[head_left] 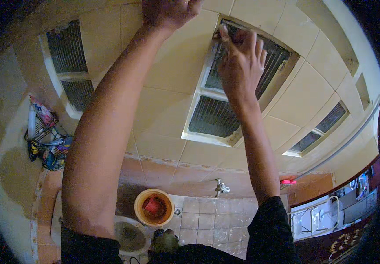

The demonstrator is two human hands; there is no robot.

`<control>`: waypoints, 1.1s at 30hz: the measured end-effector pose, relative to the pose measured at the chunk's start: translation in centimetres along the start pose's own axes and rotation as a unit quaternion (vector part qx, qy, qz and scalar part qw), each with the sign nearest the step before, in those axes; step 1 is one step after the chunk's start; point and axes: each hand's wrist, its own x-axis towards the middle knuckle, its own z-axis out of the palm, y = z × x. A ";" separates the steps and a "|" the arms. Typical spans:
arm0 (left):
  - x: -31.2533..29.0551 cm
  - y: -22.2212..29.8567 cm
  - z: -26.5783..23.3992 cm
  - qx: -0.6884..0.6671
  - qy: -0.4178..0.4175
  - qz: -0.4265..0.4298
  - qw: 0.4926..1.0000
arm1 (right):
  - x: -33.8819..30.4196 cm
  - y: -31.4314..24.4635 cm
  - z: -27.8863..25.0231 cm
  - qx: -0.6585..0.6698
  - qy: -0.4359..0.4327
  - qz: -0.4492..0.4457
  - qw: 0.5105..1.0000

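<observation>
My right hand [242, 66] is raised to the upper left corner of a framed wall window [209, 94] with dark ribbed panes. Its thumb stretches toward the frame's corner, while the other fingers bend inward over the pane. Something dark and reddish shows between them, too shadowed to name. Higher up and to the left, my left hand [168, 13] is against or close to the cream wall tiles [172, 57]. The picture's upper edge cuts off most of its fingers, so what they touch is hidden. Both forearms reach up from dark sleeves.
A second window [69, 53] is at left, a smaller one [317, 130] at right. Below are a tap [221, 188], an orange bucket [140, 210] with a red dipper [152, 206], and a toilet [130, 237]. A wire rack [47, 132] holds packets at left; a metal-framed stand [317, 215] is at right.
</observation>
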 end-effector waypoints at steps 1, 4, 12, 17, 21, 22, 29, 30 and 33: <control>0.0 0.0 0.0 0.002 0.000 0.002 1.000 | -0.4 0.0 0.1 0.002 0.002 0.000 1.000; -0.1 0.3 0.0 0.012 -0.013 -0.004 1.000 | -1.1 1.0 0.0 0.011 0.010 -0.032 0.999; 0.2 -0.1 -0.6 0.021 -0.011 0.009 1.000 | 0.1 0.4 -0.1 -0.007 0.030 0.000 1.000; -0.3 0.5 0.3 0.012 -0.009 0.009 1.000 | -0.5 1.2 0.1 -0.049 0.050 0.013 0.997; 0.0 -0.2 -0.5 0.028 -0.019 0.007 0.999 | 0.3 0.0 0.1 -0.016 0.023 0.013 1.000; 0.0 0.0 -0.7 0.030 -0.020 -0.001 0.999 | -0.1 0.8 -0.3 -0.005 0.036 0.020 0.999; 0.0 -0.1 -0.1 0.021 -0.022 -0.006 1.000 | 0.3 -0.8 0.8 -0.026 0.042 0.044 0.998; 0.0 -0.2 -0.1 0.019 -0.024 -0.004 1.000 | 0.4 -1.1 0.9 -0.015 0.039 0.049 0.998; -0.2 0.0 -0.3 0.014 -0.028 -0.009 0.999 | -0.3 0.5 0.2 -0.016 0.052 0.060 0.997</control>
